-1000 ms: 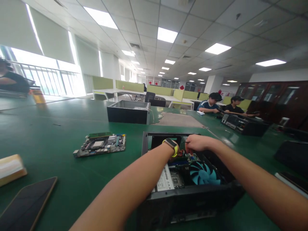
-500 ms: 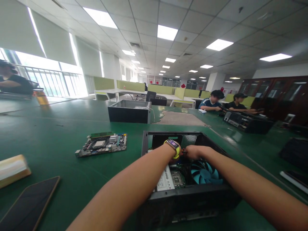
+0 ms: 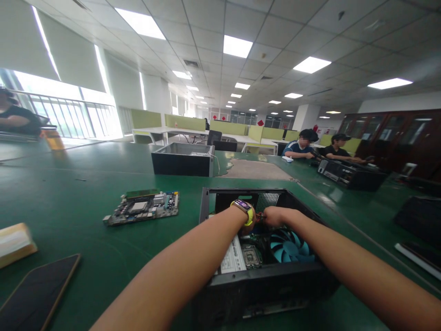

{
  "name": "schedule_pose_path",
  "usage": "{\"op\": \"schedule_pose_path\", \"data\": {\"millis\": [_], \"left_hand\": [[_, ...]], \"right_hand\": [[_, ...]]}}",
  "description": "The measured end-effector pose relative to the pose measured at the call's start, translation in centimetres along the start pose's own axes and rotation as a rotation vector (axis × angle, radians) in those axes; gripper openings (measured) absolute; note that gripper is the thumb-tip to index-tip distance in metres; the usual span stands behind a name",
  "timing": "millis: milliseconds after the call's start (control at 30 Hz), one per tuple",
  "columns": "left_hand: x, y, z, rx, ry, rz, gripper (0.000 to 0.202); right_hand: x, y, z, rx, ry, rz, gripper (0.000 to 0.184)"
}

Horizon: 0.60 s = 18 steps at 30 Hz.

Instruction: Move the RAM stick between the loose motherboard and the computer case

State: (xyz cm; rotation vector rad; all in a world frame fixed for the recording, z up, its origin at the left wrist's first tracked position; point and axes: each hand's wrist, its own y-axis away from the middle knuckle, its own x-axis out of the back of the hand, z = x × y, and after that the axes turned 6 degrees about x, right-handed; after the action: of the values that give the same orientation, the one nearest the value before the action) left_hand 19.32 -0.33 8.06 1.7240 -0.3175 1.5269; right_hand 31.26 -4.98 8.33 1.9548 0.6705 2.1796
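Note:
Both my hands reach into an open black computer case (image 3: 275, 276) lying on the green table. My right hand (image 3: 274, 216) is closed around thin reddish cables (image 3: 261, 217) in the back part of the case. Just left of it, my left hand (image 3: 252, 221) is bent down inside, a yellow-banded watch on its wrist; its fingers are hidden. Nearer me in the case are a fan with teal blades (image 3: 290, 247), a bare processor socket (image 3: 251, 255) and a white-labelled power supply (image 3: 233, 258).
A loose motherboard (image 3: 143, 207) lies left of the case. Farther left are a phone (image 3: 41, 294) and a pale block (image 3: 15, 243). Behind stands another case shell (image 3: 182, 164). Two people sit at the far right by a black case (image 3: 349, 174); another person sits far left.
The view has shifted slightly, so everything sits a little more to the left. Both hands stay in the case, with only slight movement at the cables.

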Motion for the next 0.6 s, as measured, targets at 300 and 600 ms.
{"op": "schedule_pose_path", "data": {"millis": [300,600], "left_hand": [[0.6,0.8,0.4,0.062,-0.160,-0.257,0.029],[2.3,3.0,0.5,0.027,-0.132,-0.154,0.031]], "right_hand": [[-0.1,-0.3,0.2,-0.011,0.005,0.023,0.030],[0.4,0.4,1.0,0.009,-0.134,0.112,0.028]]}}
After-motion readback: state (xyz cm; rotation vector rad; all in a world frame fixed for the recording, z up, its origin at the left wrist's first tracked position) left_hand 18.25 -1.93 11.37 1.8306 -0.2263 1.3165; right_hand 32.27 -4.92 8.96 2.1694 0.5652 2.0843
